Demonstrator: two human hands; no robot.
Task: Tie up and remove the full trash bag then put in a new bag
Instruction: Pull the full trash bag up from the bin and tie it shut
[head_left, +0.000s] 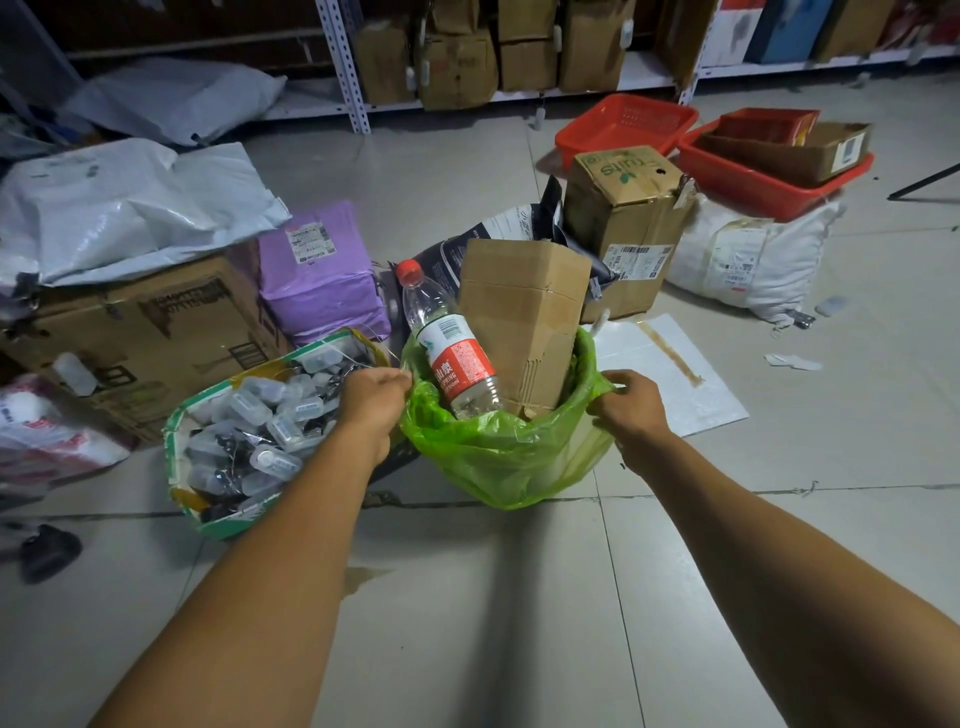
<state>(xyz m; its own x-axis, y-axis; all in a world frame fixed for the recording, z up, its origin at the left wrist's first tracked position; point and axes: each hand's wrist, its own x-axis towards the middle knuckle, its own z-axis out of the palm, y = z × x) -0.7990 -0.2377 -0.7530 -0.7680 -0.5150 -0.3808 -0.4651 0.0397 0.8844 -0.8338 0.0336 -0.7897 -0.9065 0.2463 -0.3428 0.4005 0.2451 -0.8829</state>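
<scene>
Two hands hold a green trash bag (498, 457) on the tiled floor (467, 623). The left hand (371, 397) pinches the bag's left edge. The right hand (631, 405) pinches its right edge. A plastic bottle (447, 343) with a red cap and a folded cardboard box (524, 317) stick up out of the bag. A box of small clear containers (244, 431) sits just beside the bag.
</scene>
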